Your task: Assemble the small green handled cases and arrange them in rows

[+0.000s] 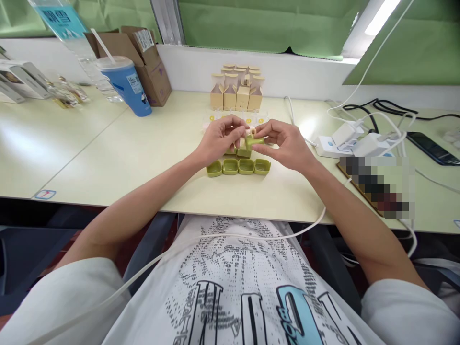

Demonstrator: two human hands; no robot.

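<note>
Green container [256, 141], small, between a person's two hands above a pale bench [172, 189]. The right hand [283, 141] pinches it between thumb and fingers; the left hand [223, 138] curls its fingertips at the near side, but whether they grip it cannot be told. Four green cups [230, 167] line up below both hands; cream cartons [230, 98] stand beyond them.

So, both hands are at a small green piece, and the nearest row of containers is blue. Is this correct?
Not the colour: the head view shows the nearest row of containers is olive green, not blue. The left hand and right hand are indeed at a small green piece.
</note>
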